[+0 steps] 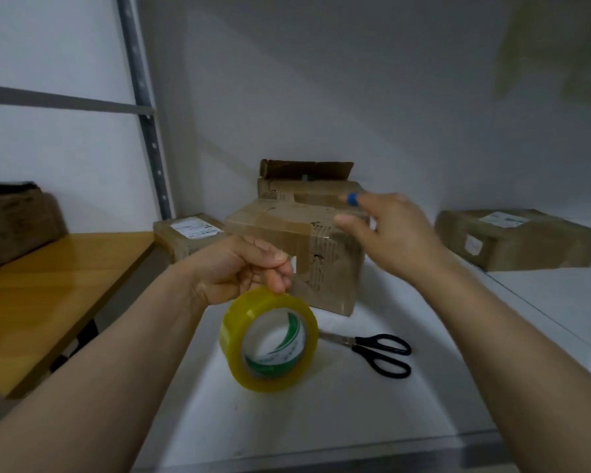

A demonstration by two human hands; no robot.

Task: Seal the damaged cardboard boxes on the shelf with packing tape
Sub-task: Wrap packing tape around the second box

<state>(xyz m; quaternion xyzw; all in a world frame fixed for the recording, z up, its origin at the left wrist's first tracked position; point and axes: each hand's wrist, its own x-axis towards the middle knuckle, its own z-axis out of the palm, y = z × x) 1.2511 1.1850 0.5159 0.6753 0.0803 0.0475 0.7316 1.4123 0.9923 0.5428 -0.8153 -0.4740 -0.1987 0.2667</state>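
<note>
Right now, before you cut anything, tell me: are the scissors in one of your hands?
No, the scissors lie on the white shelf beside the tape roll, which the left hand holds.

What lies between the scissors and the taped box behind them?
In the head view, only bare white shelf lies between the scissors and the taped box.

One wide-angle view, worn on the person's head, looks forward and down from close range into the bay above a white shelf board point(423, 387), with a grey perforated metal upright point(144, 107) at far left.
</note>
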